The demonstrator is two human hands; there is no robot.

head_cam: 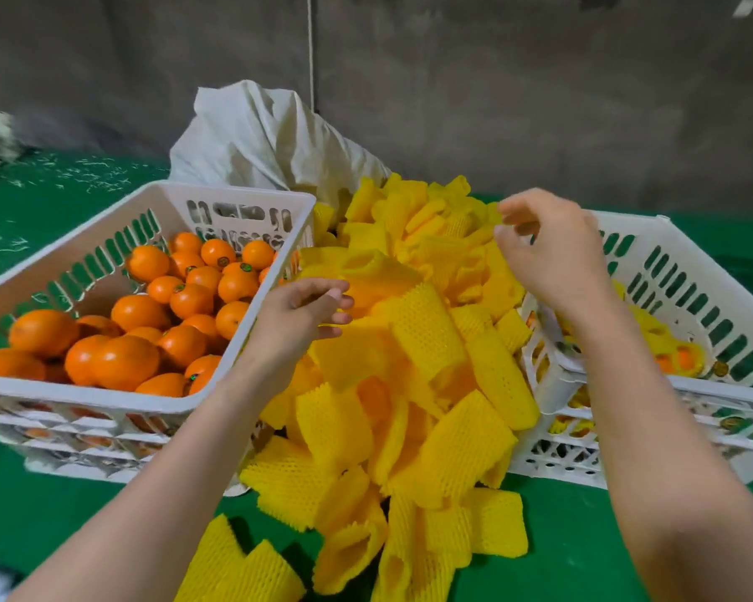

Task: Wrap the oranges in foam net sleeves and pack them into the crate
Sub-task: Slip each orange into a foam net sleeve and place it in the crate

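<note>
A white crate (pixel 118 215) on the left is heaped with bare oranges (pixel 140 315). Between the crates lies a big pile of yellow foam net sleeves (pixel 427 336), spilling toward me. The white crate (pixel 679 236) on the right holds a few oranges in sleeves (pixel 681 356). My left hand (pixel 305 310) hovers at the pile's left side, beside the left crate's right rim, fingers loosely curled and holding nothing. My right hand (pixel 548 249) hangs above the pile's far right part, fingers bent downward with the tips close to the top sleeves, nothing gripped.
A white sack (pixel 270 136) stands behind the pile, sleeves pouring from its mouth. The crates and pile sit on a green surface (pixel 583 540) strewn with white scraps at the far left. A grey wall rises behind. Loose sleeves (pixel 244 567) lie at the near edge.
</note>
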